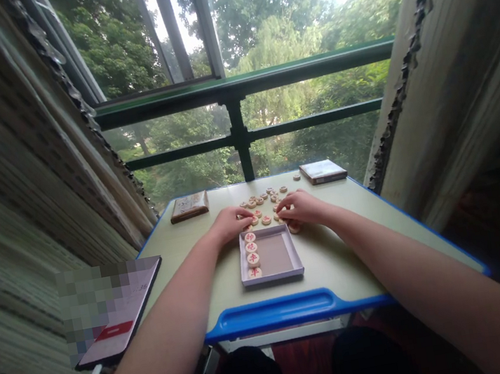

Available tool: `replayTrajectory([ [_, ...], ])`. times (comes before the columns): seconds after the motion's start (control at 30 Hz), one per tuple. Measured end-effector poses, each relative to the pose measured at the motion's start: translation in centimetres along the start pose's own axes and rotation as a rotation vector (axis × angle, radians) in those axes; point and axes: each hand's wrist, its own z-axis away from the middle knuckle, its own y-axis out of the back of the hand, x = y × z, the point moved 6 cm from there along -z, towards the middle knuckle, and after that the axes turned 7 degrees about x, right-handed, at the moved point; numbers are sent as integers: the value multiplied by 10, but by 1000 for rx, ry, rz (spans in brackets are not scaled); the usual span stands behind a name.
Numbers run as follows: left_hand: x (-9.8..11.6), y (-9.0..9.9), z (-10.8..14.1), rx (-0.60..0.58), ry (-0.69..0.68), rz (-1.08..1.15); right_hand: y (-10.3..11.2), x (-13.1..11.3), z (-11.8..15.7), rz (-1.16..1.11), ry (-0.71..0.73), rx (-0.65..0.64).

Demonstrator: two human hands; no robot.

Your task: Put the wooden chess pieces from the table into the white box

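An open white box (243, 265) lies on the pale table, with several round wooden pieces bearing red characters (253, 260) in a column along its left side. Just beyond its far left corner, my left hand (233, 223) has its fingers closed at a piece (254, 219). My right hand (301, 208) is past the far right corner, fingers bent together over pieces; what they grip is too small to make out. Between the hands lies a loose piece with a red character (266, 219). More loose pieces (259, 200) are scattered behind.
A brown box (189, 206) lies at the table's back left, and a flat white box (323, 171) at the back right beside a single piece (296, 177). A tablet (122, 313) is left of the table. The blue tray edge (277, 312) is nearest me.
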Motion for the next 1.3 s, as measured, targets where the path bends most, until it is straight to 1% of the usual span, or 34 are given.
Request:
replayTrajectory([
  [0.1,2,2,2,7,11,24,7,6,0,-24,-54,-5],
  [0.17,3,3,2,-3,-6,41,12,11,2,12,-90,-64],
  [0.27,2,3,1,-57,-39,66,22,13,7,17,-72,-166],
  [0.4,-4,1,-1,-117,-25,110,34,15,13,-61,-29,-245],
  [0.5,-8,-1,-1,-157,19,174,30,15,18,-63,-9,-341],
  [0.6,-11,-2,0,-184,100,206,21,15,19,-35,-34,-394],
  [0.67,-12,-1,2,-206,129,211,16,15,18,-27,-43,-396],
  [0.73,-11,0,3,-234,125,210,14,15,16,-22,-34,-381],
  [0.87,-13,2,3,-251,128,190,14,17,15,-4,-1,-362],
  [1.0,-15,1,3,-272,142,199,14,19,16,20,-7,-351],
  [1.07,-16,0,2,-260,144,193,14,16,17,24,6,-352],
  [1.13,-18,0,1,-223,151,198,14,12,18,7,34,-355],
  [1.23,-22,-2,-1,-175,168,261,15,5,19,-15,60,-359],
  [1.3,-23,-3,-2,-163,178,296,16,3,20,-16,64,-354],
])
